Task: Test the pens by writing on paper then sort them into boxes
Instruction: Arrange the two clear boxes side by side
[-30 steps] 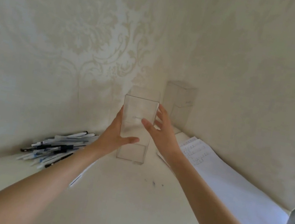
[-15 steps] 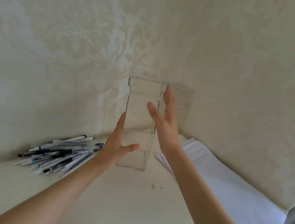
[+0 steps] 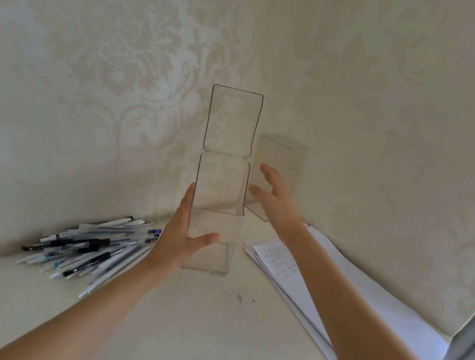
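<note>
A tall clear plastic box [image 3: 226, 209] stands upright on the table, empty, with its hinged lid [image 3: 233, 121] flipped straight up. My left hand [image 3: 185, 231] grips the box's lower left side, thumb across the front. My right hand [image 3: 276, 203] hovers just right of the box with fingers spread, touching nothing. A second clear box [image 3: 285, 159] stands closed in the corner behind it. A pile of several pens [image 3: 89, 248] lies on the table to the left. Sheets of paper [image 3: 316, 284] with writing lie to the right.
Patterned walls meet in a corner right behind the boxes. The cream table [image 3: 189, 329] stretches toward me. A few small dark specks [image 3: 240, 297] lie in front of the box. A grey edge [image 3: 473, 338] stands at the far right.
The lid of the clear box has swung fully open and upright. My right hand has let go of it and dropped to the box's right side. My left hand still holds the box.
</note>
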The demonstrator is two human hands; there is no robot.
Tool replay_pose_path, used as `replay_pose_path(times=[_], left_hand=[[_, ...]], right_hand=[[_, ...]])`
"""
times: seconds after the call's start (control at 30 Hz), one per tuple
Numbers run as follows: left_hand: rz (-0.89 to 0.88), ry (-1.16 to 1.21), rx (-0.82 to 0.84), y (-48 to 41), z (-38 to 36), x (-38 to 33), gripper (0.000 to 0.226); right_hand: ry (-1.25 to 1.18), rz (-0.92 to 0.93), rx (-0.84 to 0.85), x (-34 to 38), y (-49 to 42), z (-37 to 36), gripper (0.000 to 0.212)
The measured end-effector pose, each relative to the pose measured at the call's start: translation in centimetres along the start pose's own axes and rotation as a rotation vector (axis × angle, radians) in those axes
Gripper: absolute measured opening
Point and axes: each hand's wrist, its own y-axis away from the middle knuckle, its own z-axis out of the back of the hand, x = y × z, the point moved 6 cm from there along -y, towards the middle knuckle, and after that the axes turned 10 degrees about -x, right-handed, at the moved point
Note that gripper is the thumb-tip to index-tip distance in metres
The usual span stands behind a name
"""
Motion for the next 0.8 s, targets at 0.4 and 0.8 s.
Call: replay_pose_path(times=[0.4, 0.8], left_hand=[[0.170, 0.149, -0.025, 0.7, -2.2, 4.9, 0.109], [0.153, 0.069, -0.028, -1.1, -3.0, 6.8, 0.104]], right_hand=[[0.087, -0.306, -0.177, -10.5, -3.8, 4.0, 0.067], [0.049, -0.324, -0.300, -15.2, -10.9, 2.2, 0.100]])
